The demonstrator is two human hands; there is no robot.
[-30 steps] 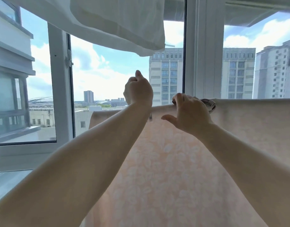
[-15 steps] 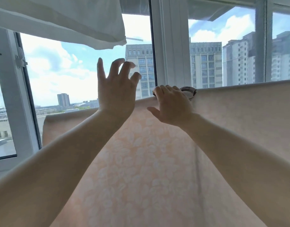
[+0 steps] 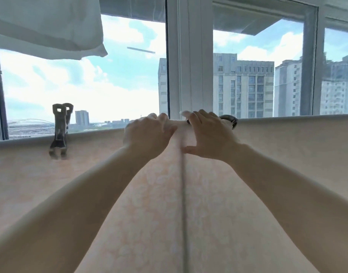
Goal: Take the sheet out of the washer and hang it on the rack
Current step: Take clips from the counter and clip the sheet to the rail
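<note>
The pale pink floral sheet [image 3: 277, 164] hangs over a horizontal rack bar across the whole view, with a vertical crease down its middle. My left hand [image 3: 147, 134] grips the sheet's top fold just left of the crease, fingers curled over the edge. Right beside it, my right hand [image 3: 206, 134] has its fingers hooked over the top edge and its thumb spread against the sheet's front. A dark ring-shaped clip [image 3: 231, 120] pokes out from behind the right hand. The bar itself is hidden under the cloth.
A metal clothespin [image 3: 60, 131] clamps the sheet's top edge at the left. A white cloth [image 3: 51, 26] hangs overhead at the upper left. Just behind the sheet are a white window frame [image 3: 188, 56] and glass panes.
My left hand, raised with fingers spread half a second ago, has dropped onto the sheet's top edge beside the right hand. The right hand stays in place. The clothespin has come into view.
</note>
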